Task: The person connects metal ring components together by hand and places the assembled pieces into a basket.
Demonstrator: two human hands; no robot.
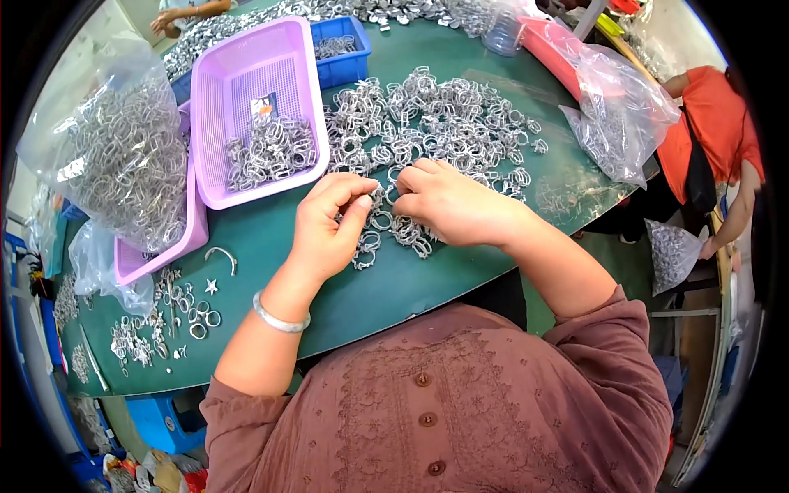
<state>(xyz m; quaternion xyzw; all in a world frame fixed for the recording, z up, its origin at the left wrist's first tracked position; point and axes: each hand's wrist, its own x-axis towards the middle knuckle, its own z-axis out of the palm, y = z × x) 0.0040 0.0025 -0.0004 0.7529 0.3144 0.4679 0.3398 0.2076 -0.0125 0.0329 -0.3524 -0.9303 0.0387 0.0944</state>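
A broad pile of silver metal rings (pixel 444 107) lies on the green table, and both my hands are at its near edge. My left hand (pixel 329 226) pinches a small silver metal ring (pixel 379 195) between thumb and forefinger. Close beside it, my right hand (pixel 452 204) is closed with its fingers curled; what they hold is hidden behind them. More loose rings (pixel 367 246) lie under and between the hands. Just beyond my left hand stands a light purple basket (pixel 316 123), tilted, with a heap of similar rings (pixel 275 152) in its near end.
A clear bag of rings (pixel 123 164) rests in another purple basket (pixel 197 226) at left. Smaller pieces (pixel 140 337) and tweezers (pixel 94 361) lie near left. A blue bin (pixel 349 66) stands behind. At right, a person in orange (pixel 715 123) holds a filled bag (pixel 675 253).
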